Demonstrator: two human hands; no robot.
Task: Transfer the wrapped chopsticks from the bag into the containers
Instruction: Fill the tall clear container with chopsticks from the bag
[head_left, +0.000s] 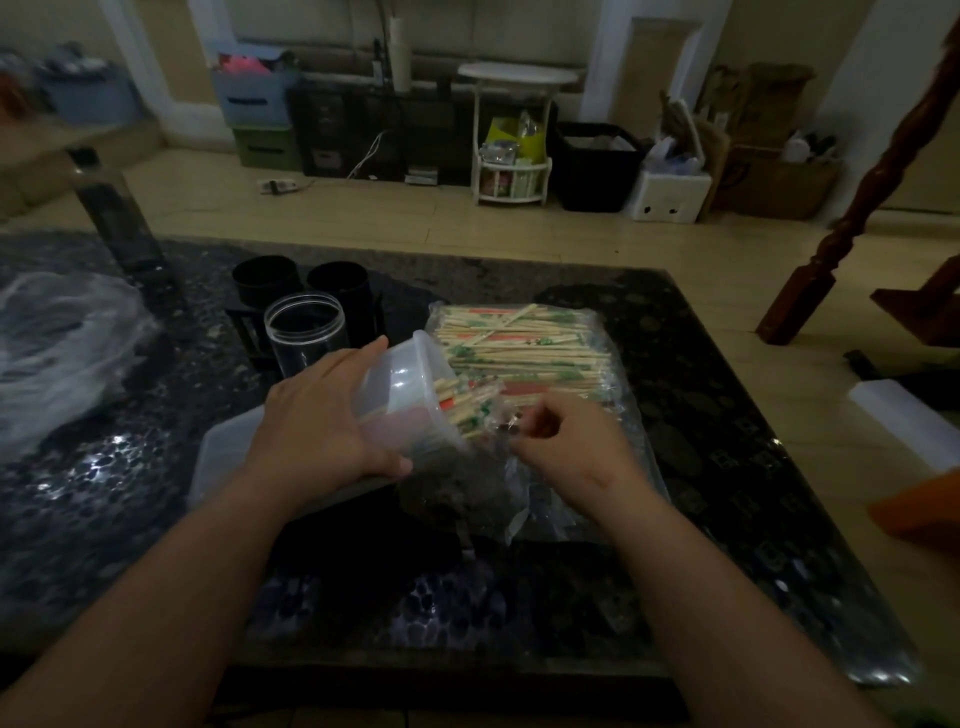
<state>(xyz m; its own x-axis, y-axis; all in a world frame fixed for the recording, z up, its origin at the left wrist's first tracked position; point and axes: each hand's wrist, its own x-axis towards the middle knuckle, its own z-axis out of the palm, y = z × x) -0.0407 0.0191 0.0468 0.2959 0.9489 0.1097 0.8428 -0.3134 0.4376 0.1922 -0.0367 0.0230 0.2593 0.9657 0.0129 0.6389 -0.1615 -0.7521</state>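
A clear plastic bag (524, 348) full of wrapped chopsticks lies on the dark table, right of centre. My left hand (317, 415) grips a translucent plastic container (400, 384), tilted on its side with its mouth toward the bag. A bundle of wrapped chopsticks (467, 410) pokes into that mouth. My right hand (561, 441) pinches the near end of this bundle at the bag's opening. An empty clear jar (306, 332) stands upright behind my left hand. Two black cups (301, 283) stand further back.
A flat translucent lid or tray (223, 457) lies under my left wrist. Crumpled clear plastic (57, 343) sits at the table's left. The table's far edge (467, 260) runs behind the cups. A wooden post (852, 208) rises at the right, with floor clutter beyond.
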